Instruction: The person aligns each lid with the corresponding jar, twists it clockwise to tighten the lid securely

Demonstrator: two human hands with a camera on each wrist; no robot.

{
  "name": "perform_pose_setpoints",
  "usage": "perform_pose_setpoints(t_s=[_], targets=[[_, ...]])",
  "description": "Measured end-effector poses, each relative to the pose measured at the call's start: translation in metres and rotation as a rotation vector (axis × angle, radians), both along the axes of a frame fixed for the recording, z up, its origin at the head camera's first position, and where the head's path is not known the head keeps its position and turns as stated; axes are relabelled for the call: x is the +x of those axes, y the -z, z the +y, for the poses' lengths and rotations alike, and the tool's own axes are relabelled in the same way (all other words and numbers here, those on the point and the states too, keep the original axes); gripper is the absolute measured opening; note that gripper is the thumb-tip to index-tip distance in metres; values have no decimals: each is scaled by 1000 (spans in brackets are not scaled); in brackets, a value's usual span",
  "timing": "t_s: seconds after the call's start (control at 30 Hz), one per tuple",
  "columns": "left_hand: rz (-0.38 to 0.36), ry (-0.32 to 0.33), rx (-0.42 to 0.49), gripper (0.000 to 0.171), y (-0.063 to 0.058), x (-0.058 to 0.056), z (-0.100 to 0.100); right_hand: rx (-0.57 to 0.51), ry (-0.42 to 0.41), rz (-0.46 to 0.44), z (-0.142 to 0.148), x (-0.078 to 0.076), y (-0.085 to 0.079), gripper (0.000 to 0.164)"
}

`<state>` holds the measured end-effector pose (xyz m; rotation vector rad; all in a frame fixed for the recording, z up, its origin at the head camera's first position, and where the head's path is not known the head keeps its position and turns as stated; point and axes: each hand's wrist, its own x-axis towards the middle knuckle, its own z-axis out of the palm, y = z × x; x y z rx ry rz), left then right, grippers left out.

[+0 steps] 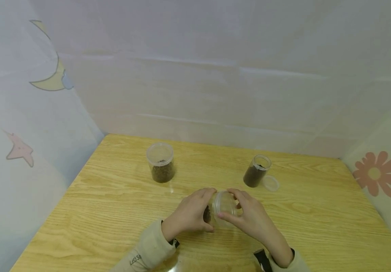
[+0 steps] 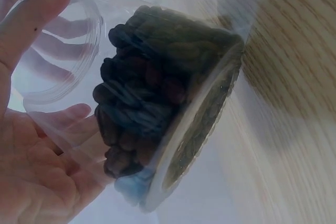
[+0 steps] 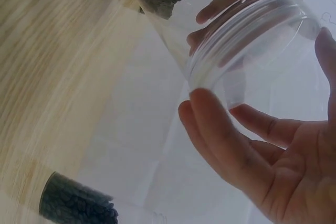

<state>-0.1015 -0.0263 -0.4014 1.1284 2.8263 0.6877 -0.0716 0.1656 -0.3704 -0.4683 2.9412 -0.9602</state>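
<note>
A clear plastic jar (image 1: 211,206) of dark, bean-like pieces lies tipped on its side between both hands, its mouth end to the right. My left hand (image 1: 193,211) grips the jar's body near its base. Round the ridged mouth end, my right hand (image 1: 250,213) has its thumb and fingers spread and curled. In the left wrist view, the dark pieces (image 2: 147,87) are heaped toward the jar's bottom. The right wrist view shows the ridged rim (image 3: 252,40) held at its edge; whether a lid sits on it I cannot tell.
A wider clear jar (image 1: 162,172) of brown pieces stands at the back left of the wooden table (image 1: 114,211). At the back right is a narrow jar (image 1: 254,175) of dark grains, with a round clear lid (image 1: 271,183) lying beside it. A pale cloth (image 1: 216,94) hangs behind.
</note>
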Motion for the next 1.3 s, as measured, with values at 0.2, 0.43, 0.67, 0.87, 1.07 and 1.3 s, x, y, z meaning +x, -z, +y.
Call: perform_pose_setpoints(t_s=[0.2,0.43,0.67,0.87,1.07,1.3], targets=[[-12,-6,-26,96,-2,1,1,-26,-35,47,5,0,0,67],[-21,-20,-44,95,-3,1,1,-30,-270,261,19,-2,1,79],[-16,-13,-49,96,-2,0,0,-49,-499,368,23,-5,5,87],[-22,-12,-32,96,-2,0,-1,-60,-520,365,21,-8,9,84],[-23,-13,-23,96,-2,1,-2,-52,-498,328,20,-7,9,85],[-7,-13,-26,96,-1,1,-2,-53,-494,379,19,-8,9,85]])
